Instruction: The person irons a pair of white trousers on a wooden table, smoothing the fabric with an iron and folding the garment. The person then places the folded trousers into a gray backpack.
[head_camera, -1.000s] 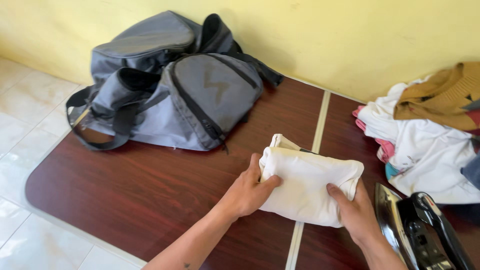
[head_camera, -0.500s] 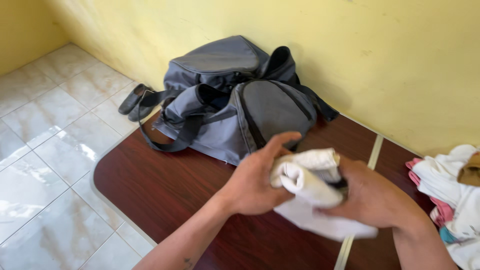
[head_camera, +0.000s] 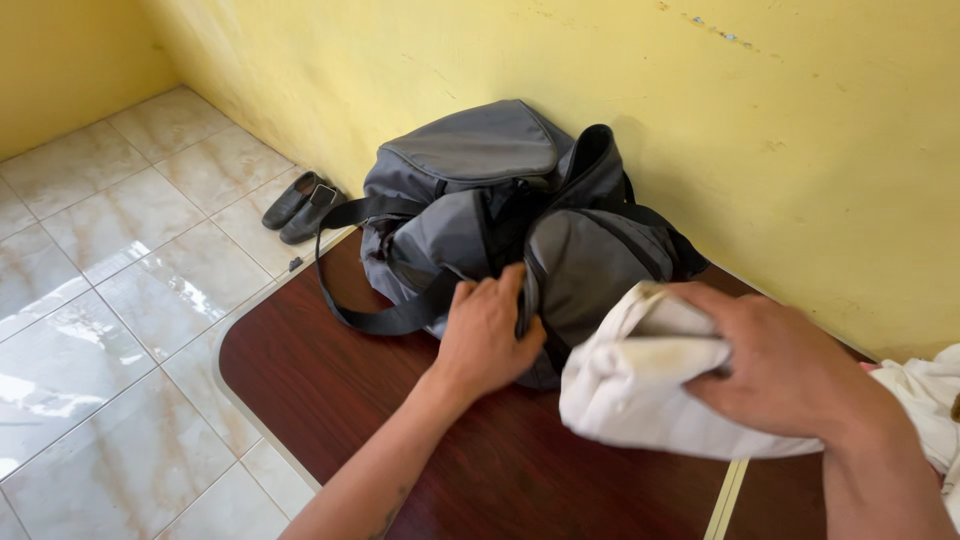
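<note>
The left hand (head_camera: 487, 335) pinches the grey backpack's (head_camera: 500, 215) opening edge; it should be pulled wide so the right hand's (head_camera: 785, 365) grip, clamped on the folded cream cloth (head_camera: 640, 395), slides in flat.

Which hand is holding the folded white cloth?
The right hand holds the cloth; the left hand grips the grey bag instead.

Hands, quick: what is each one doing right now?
Left hand: gripping the grey backpack at its opening.
Right hand: closed on the folded cream cloth.
</note>
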